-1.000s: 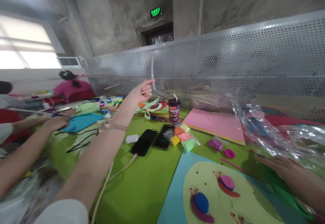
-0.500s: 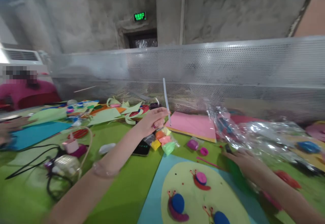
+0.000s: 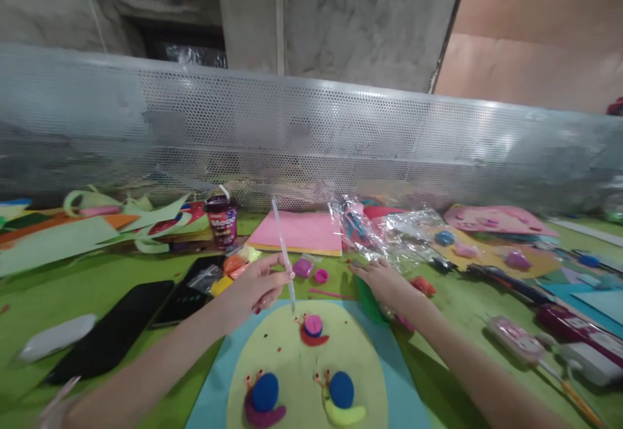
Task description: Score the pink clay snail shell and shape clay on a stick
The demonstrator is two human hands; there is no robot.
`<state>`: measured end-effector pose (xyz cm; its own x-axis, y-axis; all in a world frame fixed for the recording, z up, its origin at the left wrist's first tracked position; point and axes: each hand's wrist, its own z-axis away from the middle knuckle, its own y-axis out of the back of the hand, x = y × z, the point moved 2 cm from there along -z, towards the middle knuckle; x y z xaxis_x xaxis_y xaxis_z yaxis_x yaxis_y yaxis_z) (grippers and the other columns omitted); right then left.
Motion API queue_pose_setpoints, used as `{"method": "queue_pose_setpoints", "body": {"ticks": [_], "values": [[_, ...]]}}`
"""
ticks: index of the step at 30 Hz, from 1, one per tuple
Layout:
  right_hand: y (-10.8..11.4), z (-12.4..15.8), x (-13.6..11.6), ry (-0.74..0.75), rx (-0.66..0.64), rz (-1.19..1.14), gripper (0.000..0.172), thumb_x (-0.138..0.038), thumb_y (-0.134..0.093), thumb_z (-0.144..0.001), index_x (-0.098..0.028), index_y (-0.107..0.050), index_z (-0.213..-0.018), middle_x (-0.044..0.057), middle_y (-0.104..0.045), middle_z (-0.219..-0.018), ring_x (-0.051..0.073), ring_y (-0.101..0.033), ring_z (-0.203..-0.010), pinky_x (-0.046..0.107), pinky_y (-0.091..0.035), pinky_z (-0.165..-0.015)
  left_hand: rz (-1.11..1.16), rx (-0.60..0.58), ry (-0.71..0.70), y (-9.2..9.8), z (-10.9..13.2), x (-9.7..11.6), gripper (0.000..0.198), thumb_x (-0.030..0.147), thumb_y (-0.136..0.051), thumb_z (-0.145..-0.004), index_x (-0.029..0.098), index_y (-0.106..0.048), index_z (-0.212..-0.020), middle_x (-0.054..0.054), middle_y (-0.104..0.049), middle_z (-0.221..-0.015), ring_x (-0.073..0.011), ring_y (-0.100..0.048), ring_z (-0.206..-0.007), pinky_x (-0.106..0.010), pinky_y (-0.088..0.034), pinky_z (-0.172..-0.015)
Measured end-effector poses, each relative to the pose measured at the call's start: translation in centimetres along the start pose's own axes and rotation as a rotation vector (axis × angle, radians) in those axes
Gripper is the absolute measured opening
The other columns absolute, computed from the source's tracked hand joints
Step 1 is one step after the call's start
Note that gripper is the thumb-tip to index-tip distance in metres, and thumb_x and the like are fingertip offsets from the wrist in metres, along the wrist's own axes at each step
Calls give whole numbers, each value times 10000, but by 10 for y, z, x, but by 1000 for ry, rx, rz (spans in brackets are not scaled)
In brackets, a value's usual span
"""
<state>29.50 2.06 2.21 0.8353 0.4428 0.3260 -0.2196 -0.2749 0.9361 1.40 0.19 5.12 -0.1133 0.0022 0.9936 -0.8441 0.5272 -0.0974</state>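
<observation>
My left hand is closed in a pinch around a thin translucent stick. The stick stands nearly upright, its lower end just above the far edge of a pale yellow oval on a light blue sheet. That end is close to the antennae of a clay snail with a pink and blue shell. Nearer to me are two blue-shelled snails, one with a purple body and one with a yellow body. My right hand lies with fingers stretched out over a green thing, partly hidden under it.
Pink paper, crumpled clear wrapping and a purple cup with a straw stand or lie toward the metal mesh screen. Phones lie left; a purple hand tool and a pink device lie right.
The view has swung right and down. My left hand has brought the stick from the back of the table to over the sheet. My right hand stays by the green thing.
</observation>
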Motion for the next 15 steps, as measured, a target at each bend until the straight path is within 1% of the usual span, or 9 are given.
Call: {"method": "queue_pose_setpoints", "body": {"ticks": [3,5,7,11,13,15], "values": [[-1,-2,3,27,88,-4,245,-312,-506,-913,-175,-544,-1111,71,-565,-1085,169,-577,-891,363,-500,-776,43,19,14,-2,1,-2,139,269,-587,-770,193,-471,-771,120,-303,-367,-38,-171,-341,-205,-103,-379],[4,-3,2,36,204,-17,250,-308,-510,-911,-166,-540,-1114,66,-572,-1057,164,-583,-864,355,-508,-752,65,30,23,-7,3,-2,143,283,-587,-766,192,-479,-787,121,-294,-376,-41,-167,-353,-208,-106,-388],[14,-3,-2,49,361,-39,257,-287,-514,-910,-158,-525,-1132,62,-570,-1051,168,-584,-868,363,-508,-750,96,37,34,-14,6,-3,155,290,-596,-755,187,-489,-797,122,-287,-385,-42,-161,-365,-209,-103,-398],[44,5,-25,141,695,-113,221,-141,-436,-910,-138,-486,-1126,90,-568,-1043,196,-550,-941,377,-491,-783,174,73,31,-26,11,-4,154,284,-605,-735,182,-501,-786,126,-271,-373,-39,-151,-358,-218,-100,-405],[59,14,-40,207,843,-144,251,-97,-442,-865,-145,-470,-1110,107,-553,-1036,211,-525,-965,376,-484,-778,186,113,-2,-28,13,-5,154,284,-609,-733,182,-502,-776,124,-276,-372,-38,-159,-356,-219,-105,-405],[70,22,-54,265,964,-148,300,-88,-475,-810,-146,-466,-1103,118,-519,-1056,232,-500,-985,380,-476,-761,197,166,-36,-28,14,-5,162,283,-618,-732,183,-491,-745,122,-278,-378,-37,-171,-358,-218,-109,-406]]}}
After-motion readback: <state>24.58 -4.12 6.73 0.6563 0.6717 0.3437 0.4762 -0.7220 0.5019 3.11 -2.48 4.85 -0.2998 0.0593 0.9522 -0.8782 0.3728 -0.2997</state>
